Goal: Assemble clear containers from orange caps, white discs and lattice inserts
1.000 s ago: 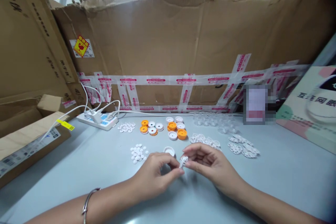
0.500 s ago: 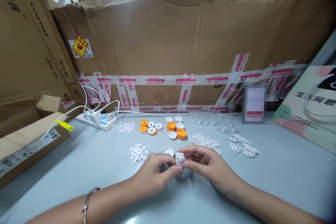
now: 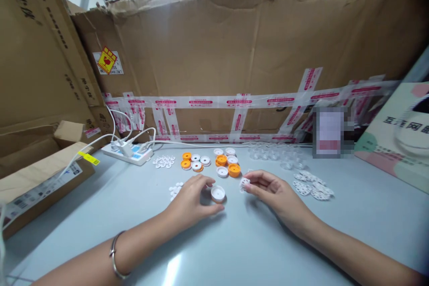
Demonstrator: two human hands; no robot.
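My left hand [image 3: 194, 199] is open, thumb and fingers spread around the left side of a round white cap [image 3: 218, 193] with an orange edge beneath it. Whether the fingertips touch the cap I cannot tell. My right hand [image 3: 268, 189] pinches a small white perforated plastic piece [image 3: 244, 183] between thumb and fingers, just right of the cap and above the table. Small white discs [image 3: 174, 190] lie left of my left hand, which partly covers them. Behind my hands stand orange and white round caps [image 3: 234, 170] in two groups.
Flat white lattice pieces [image 3: 313, 185] lie to the right, clear plastic parts [image 3: 268, 154] behind them. Small white parts [image 3: 163, 161] sit near a power strip [image 3: 129, 154] with cables. An open cardboard box [image 3: 43, 178] stands left; a large carton [image 3: 201, 53] walls off the back.
My hands have parted. The left has let go of the white perforated piece and opened around the cap. The right has moved slightly right and away, keeping the piece.
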